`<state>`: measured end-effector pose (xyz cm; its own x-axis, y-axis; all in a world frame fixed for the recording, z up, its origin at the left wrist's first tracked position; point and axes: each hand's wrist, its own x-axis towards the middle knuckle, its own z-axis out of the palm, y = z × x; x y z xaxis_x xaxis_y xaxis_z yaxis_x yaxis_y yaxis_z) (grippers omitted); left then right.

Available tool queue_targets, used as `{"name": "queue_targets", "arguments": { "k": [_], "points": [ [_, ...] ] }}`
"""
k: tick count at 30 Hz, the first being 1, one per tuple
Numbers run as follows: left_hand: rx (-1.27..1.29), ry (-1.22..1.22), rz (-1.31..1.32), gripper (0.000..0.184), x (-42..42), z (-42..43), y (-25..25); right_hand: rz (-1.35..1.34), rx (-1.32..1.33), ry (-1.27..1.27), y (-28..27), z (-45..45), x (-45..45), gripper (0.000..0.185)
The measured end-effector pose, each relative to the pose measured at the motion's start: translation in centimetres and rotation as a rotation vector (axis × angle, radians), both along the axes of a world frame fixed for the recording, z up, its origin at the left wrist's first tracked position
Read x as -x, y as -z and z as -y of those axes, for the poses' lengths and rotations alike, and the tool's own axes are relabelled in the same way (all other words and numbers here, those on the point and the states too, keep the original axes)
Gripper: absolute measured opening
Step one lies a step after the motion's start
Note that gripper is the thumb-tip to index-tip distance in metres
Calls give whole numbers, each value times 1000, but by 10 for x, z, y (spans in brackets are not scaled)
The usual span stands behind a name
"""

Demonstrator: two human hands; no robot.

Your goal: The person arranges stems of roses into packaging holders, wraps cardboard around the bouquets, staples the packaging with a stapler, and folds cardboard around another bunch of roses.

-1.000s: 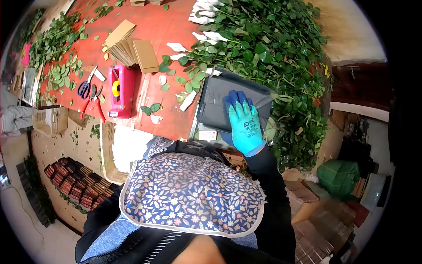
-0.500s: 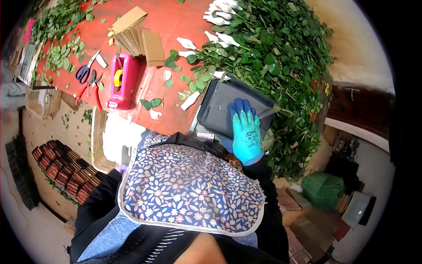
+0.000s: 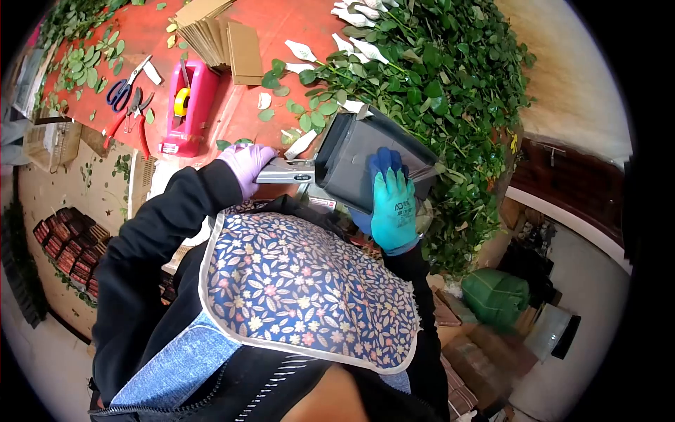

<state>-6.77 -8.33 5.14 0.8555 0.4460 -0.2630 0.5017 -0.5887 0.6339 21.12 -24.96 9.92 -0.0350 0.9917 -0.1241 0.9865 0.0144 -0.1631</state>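
Note:
My left hand (image 3: pixel 252 167), in a lilac glove, is closed round a grey metal stapler (image 3: pixel 288 172). The stapler's front end meets the left edge of a dark grey, box-shaped wrapper (image 3: pixel 348 158). My right hand (image 3: pixel 392 204), in a teal and blue work glove, lies over the wrapper's right part, fingers along its top and the thumb at its lower edge. What is inside the wrapper is hidden. Close beyond it lie leafy stems (image 3: pixel 436 105) with white net-covered heads (image 3: pixel 369 49).
On the red table (image 3: pixel 239 126) stand a pink tape dispenser (image 3: pixel 188 112) and folded cardboard pieces (image 3: pixel 211 42). Scissors (image 3: pixel 126 88) and red-handled pliers (image 3: pixel 133 119) lie to the left. A green bundle (image 3: pixel 496 299) sits low on the right.
My left hand has come up from low at the left, bringing the stapler to the wrapper's left edge. My right hand stays on the wrapper. The view has shifted slightly.

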Motion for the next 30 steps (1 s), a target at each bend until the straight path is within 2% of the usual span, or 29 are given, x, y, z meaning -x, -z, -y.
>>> {"name": "queue_targets", "arguments": {
  "k": [2, 4, 5, 6, 8, 9, 13, 19, 22, 25, 30],
  "points": [
    [-61, 50, -39, 38, -8, 0, 3, -27, -4, -4, 0, 0, -1, 79],
    [-509, 115, -96, 34, -10, 6, 13, 8, 37, 37, 1, -1, 1, 80],
    [-569, 135, -60, 31, -9, 7, 29, 7, 55, 23, 0, -3, 3, 80],
    [-823, 239, -76, 33, -7, 6, 55, -28, 43, 31, -2, -5, 4, 80],
    [-711, 159, 103, 33, -17, 5, 43, -60, 47, 27, -4, -8, 3, 81],
    [-775, 133, 178, 32, -21, 6, 43, -83, 39, 20, -4, -9, 2, 81],
    [-768, 130, 288, 29, -28, 12, 52, -79, 60, 13, -5, -9, 0, 88],
    [-853, 136, 314, 28, -29, 14, 53, -84, 98, 25, -6, -9, -1, 98],
    [-788, 142, 285, 28, -28, 19, 54, -92, 81, 25, -8, -9, -1, 98],
    [-844, 148, 379, 28, -31, 16, 53, -78, 1, -2, 0, -8, -4, 98],
    [-837, 179, 345, 26, -40, 12, 54, -112, -40, -17, 2, -9, -7, 99]
  ]
}}
